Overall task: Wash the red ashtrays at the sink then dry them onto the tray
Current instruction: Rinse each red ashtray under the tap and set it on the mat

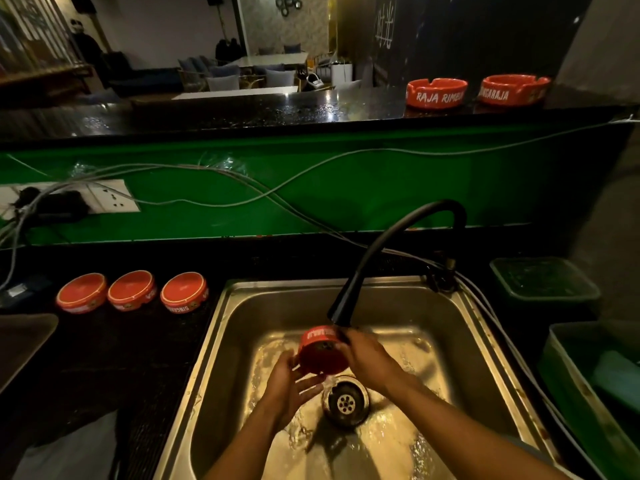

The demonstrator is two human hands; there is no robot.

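Over the sink (460,327), right hand (367,358) grips an ashtray (320,351) under the tap (349,303); left hand (291,386), fingers straight, touches it at 7 o'clock.

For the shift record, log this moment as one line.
stage: rinsing | held: red ashtray under faucet, both hands | left hand supports | right hand grips | waiting: three upside-down ashtrays left of sink

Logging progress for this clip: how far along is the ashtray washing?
Looks done: three ashtrays lie upside down left of the sink, though that's a guess. In hand: one ashtray under the faucet, left hand and right hand on it. Left: two ashtrays upright on the upper counter.
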